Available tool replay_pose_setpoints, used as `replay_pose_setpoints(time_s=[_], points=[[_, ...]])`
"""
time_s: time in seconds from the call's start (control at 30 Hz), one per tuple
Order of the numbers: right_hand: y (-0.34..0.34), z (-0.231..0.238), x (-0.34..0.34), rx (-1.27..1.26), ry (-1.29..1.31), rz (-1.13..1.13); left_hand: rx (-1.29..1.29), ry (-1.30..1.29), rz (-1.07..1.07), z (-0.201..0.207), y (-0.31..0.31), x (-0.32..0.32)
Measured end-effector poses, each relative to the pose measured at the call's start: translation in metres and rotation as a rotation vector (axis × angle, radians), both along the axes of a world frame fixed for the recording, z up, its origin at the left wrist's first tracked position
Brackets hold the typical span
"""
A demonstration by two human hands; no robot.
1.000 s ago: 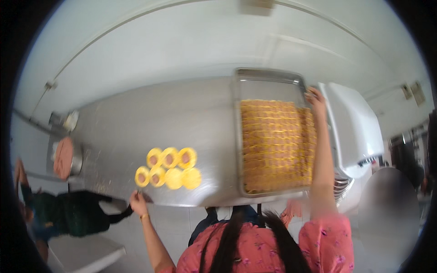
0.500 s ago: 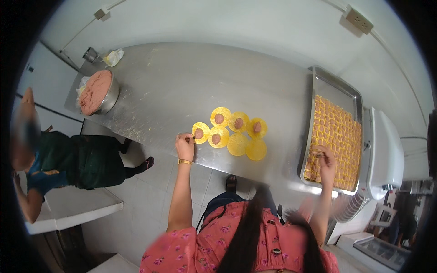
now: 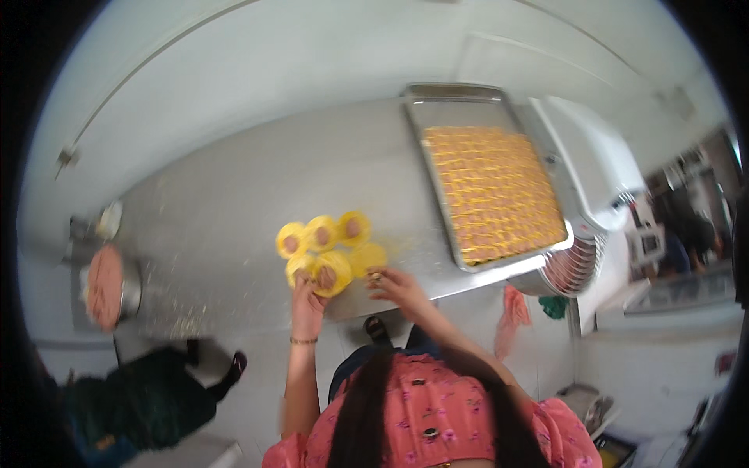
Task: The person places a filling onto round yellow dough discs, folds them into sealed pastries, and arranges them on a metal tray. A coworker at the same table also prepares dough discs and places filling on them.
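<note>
My left hand is at the counter's front edge, its fingers closed on the rim of a round yellow dough wrapper with a lump of pinkish filling on it. This wrapper looks lifted and overlaps the ones behind it. Several more wrappers lie flat beyond it, among them a filled wrapper in the far row. A bare wrapper lies just beyond the fingertips of my right hand, whose fingers are loosely bent and apart. I see nothing held in it, though motion blurs it slightly.
A metal tray packed with rows of filled yellow dumplings stands at the right, beside a white mixer. A metal bowl of pink filling is at the counter's left end. Another person in dark green is at the lower left.
My view has turned to the right. My right hand has come from the tray back to the wrappers. My left hand now holds a filled wrapper up over the others.
</note>
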State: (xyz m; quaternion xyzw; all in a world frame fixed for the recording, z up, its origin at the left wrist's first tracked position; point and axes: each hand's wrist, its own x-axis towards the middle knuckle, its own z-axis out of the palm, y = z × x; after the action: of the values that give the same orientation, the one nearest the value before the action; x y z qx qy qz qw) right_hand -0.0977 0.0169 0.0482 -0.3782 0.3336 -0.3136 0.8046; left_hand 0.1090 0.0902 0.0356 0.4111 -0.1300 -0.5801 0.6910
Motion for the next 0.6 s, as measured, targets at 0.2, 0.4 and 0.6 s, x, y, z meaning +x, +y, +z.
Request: replay_pose_setpoints(time_s=[0.2, 0.4, 0.6], points=[[0.007, -0.018, -0.04, 0.058, -0.022, -0.354, -0.008, 0.182, -0.252, -0.009, -0.037, -0.084], [0.006, -0.054, -0.079, -0.016, 0.257, -0.593, 0.23, -0.662, -0.403, -0.036, -0.071, -0.125], [0.003, -0.057, -0.095, -0.024, 0.59, -0.589, -0.003, -1.1, -0.394, -0.054, -0.075, -0.14]])
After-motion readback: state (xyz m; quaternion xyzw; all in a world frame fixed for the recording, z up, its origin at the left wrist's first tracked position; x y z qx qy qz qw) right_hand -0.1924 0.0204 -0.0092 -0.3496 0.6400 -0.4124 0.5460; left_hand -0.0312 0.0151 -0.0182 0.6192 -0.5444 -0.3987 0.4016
